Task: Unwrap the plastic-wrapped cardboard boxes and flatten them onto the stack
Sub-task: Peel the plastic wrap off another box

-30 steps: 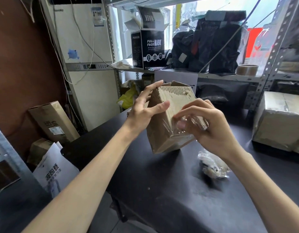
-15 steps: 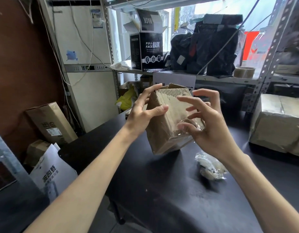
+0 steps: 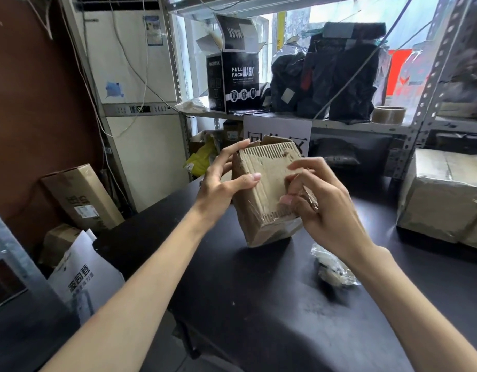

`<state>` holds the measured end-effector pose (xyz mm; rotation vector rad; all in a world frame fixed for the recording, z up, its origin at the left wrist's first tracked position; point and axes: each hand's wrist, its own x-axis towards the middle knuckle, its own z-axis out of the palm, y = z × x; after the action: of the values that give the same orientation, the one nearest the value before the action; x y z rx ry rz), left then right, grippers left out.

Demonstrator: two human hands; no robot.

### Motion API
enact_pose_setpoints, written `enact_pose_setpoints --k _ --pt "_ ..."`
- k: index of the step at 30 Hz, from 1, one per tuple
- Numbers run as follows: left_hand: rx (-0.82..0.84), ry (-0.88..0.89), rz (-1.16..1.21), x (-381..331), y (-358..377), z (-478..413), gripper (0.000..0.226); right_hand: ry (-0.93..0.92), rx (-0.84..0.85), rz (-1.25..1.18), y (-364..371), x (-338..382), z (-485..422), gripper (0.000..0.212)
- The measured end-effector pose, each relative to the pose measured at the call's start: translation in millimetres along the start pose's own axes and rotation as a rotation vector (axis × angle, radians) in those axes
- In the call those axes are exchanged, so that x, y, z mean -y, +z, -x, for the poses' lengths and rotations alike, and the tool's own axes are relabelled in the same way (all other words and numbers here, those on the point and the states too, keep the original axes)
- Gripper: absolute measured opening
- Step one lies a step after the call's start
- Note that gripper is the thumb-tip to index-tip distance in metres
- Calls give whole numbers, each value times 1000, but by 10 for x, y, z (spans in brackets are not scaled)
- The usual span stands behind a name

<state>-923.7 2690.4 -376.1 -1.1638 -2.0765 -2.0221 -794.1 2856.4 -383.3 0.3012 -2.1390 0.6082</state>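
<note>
box bundle (image 3: 266, 194) between both hands above table (image 3: 232, 304); crumpled wrap (image 3: 332, 267) right.

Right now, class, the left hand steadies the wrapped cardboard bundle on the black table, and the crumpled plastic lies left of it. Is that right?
Not quite. The head view shows the crumpled plastic lying right of the cardboard bundle, not left. The left hand does steady it on the black table.

The left hand (image 3: 221, 183) grips a tilted cardboard bundle (image 3: 264, 189) over the black table (image 3: 258, 304). The right hand (image 3: 320, 208) pinches plastic film (image 3: 309, 198) at its right edge; a crumpled plastic wad (image 3: 331, 267) lies nearby
</note>
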Motion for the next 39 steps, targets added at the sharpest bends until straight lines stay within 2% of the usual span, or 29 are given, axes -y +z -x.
enact_pose_setpoints --k 8,9,11,13,14,16,17,19,23,26,30,34,35,38,39 --pt "-121 32 45 69 56 -36 75 236 61 -408 -116 91 -56 16" --pt "-119 32 39 74 56 -41 75 249 57 -433 -142 116 -68 25" --pt "-101 24 15 84 47 -46 74 262 66 -462 -199 183 -92 62" --pt "-83 12 19 69 59 -44 75 178 128 -317 -209 203 -112 92" --pt "-84 5 29 52 73 -42 76 120 168 -196 -178 197 -105 92" --pt "-102 -13 42 29 96 -51 79 35 158 21 -71 146 -73 61" --pt "-111 -22 40 32 101 -50 81 23 124 76 -32 122 -59 46" --pt "-111 -32 -12 45 87 -34 82 49 54 80 4 91 -46 32" --pt "-18 9 -115 50 79 66 87 194 25 -56 -81 63 -69 38" --pt "38 90 -284 -28 108 113 120 261 -7 -122 -58 63 -55 41" --pt "102 104 -642 -89 145 106 155 351 -154 -272 -18 14 -68 46" --pt "37 103 -701 -31 229 109 152 318 -161 -148 -79 80 -72 40" --pt "24 87 -692 -30 247 99 151 281 -169 -105 -107 116 -77 45" --pt "6 74 -697 -42 255 50 148 224 -169 -156 -221 119 -104 105" --pt "5 81 -712 -51 250 42 148 232 -155 -162 -257 95 -116 114"
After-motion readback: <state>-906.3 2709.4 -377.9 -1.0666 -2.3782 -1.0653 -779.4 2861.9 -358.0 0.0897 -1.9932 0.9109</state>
